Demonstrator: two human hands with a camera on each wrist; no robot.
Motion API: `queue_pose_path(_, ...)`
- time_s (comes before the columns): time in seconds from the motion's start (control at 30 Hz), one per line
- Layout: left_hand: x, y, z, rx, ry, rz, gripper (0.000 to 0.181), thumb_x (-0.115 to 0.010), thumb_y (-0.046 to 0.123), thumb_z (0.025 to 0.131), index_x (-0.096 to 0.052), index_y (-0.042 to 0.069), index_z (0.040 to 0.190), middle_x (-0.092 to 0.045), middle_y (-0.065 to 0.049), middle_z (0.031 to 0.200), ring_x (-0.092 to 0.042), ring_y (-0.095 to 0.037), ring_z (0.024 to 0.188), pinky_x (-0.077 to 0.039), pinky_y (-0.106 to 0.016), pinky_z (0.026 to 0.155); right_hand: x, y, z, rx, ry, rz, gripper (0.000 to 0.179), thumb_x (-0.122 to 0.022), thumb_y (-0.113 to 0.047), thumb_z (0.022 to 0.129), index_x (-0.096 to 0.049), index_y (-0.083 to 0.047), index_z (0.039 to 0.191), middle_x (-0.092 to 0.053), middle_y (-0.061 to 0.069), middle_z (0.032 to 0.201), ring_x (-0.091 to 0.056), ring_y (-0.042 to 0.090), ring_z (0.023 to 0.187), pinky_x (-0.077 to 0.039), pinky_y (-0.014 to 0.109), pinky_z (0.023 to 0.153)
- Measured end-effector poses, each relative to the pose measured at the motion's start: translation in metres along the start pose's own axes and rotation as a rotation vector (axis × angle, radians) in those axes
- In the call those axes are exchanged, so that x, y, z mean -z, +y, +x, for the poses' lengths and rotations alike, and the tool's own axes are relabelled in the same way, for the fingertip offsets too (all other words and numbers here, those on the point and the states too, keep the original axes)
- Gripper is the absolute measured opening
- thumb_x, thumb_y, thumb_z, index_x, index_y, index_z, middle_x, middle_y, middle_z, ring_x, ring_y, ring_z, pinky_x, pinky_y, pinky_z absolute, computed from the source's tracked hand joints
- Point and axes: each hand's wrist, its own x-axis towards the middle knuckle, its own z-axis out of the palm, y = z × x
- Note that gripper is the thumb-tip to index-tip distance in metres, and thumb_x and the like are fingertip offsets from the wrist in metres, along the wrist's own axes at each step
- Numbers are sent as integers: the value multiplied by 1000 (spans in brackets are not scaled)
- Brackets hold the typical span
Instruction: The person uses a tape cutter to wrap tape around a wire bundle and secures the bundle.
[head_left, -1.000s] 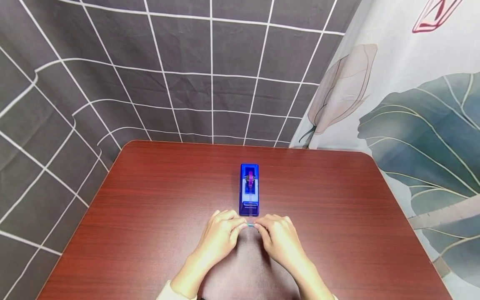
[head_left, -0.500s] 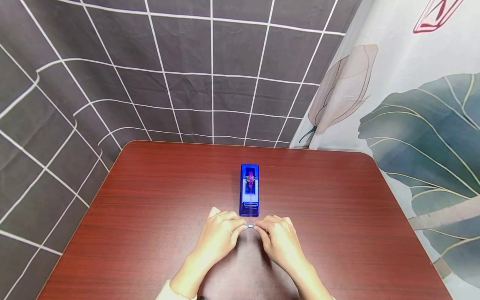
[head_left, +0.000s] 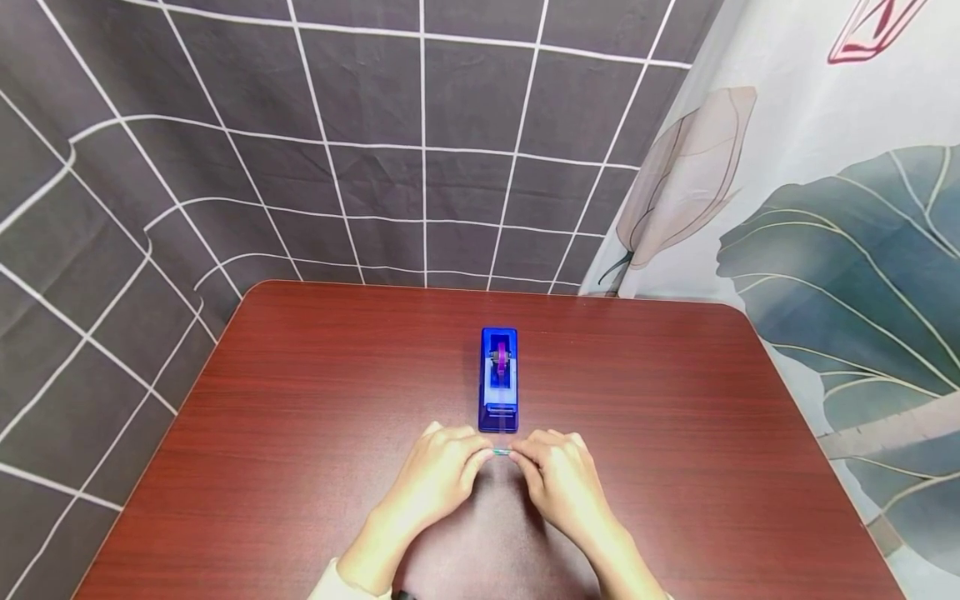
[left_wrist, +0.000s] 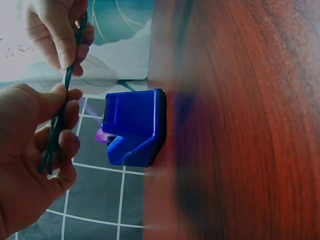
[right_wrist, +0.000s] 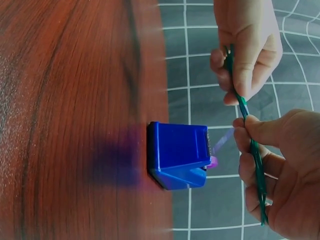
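Observation:
Both hands pinch one bundle of thin green strands (right_wrist: 258,165) in front of a blue tape dispenser (head_left: 498,379). My left hand (head_left: 438,471) grips its left part between thumb and fingers; my right hand (head_left: 562,479) holds the right part the same way. Only a short stretch of the bundle (head_left: 501,452) shows between the fingertips in the head view. At both ends the strands spread slightly apart in the wrist views. A clear strip of tape (right_wrist: 222,141) reaches from the dispenser's cutter toward the bundle. The purple-cored tape roll (head_left: 502,358) sits inside the dispenser.
The dispenser stands on a reddish-brown wooden table (head_left: 337,358). Behind and to the left hangs a dark grey curtain (head_left: 360,100) with white grid lines. A white curtain with leaf prints (head_left: 862,250) hangs at the right.
Both hands stay nearly in place. The left fingers shift slightly, and the short stretch of bundle between the fingertips changes a little in look. The dispenser has not moved.

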Motion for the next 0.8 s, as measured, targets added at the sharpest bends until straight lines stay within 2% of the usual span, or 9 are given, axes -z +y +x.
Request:
queue_pose_path(0.17, -2, -1, 0, -17, 31, -25, 5, -74, 17, 91, -76, 17, 86, -68, 9, 79, -64, -9, 74, -41, -29, 65, 0, 0, 1, 3, -1, -10, 15, -84, -4, 76, -77, -14, 86, -58, -11, 67, -52, 4, 62, -38, 30, 64)
queue_pose_path(0.5, -6, -3, -1, -62, 118, -49, 5, -74, 14, 90, -77, 16, 87, -67, 8, 80, -63, -11, 74, -44, -30, 65, 2, 0, 1, -43, -37, -18, 11, -81, -9, 82, -78, -14, 91, -62, -11, 72, -45, -1, 59, -39, 30, 64)
queue_pose_path(0.67, -6, -3, -2, -63, 127, -43, 4, -74, 14, 89, -78, 16, 88, -67, 8, 81, -63, -11, 75, -45, -32, 66, 3, 0, 2, -35, -74, -30, 8, -78, -9, 85, -77, -14, 91, -64, -10, 73, -53, 2, 61, -41, 31, 63)
queue_pose_path(0.8, -6, -3, -2, -55, 127, -45, 3, -76, 13, 88, -78, 16, 88, -68, 8, 82, -64, -11, 76, -45, -32, 66, 4, 2, 2, -21, -84, -23, 9, -79, -9, 85, -79, -14, 92, -61, -11, 69, -51, 2, 59, -41, 31, 62)
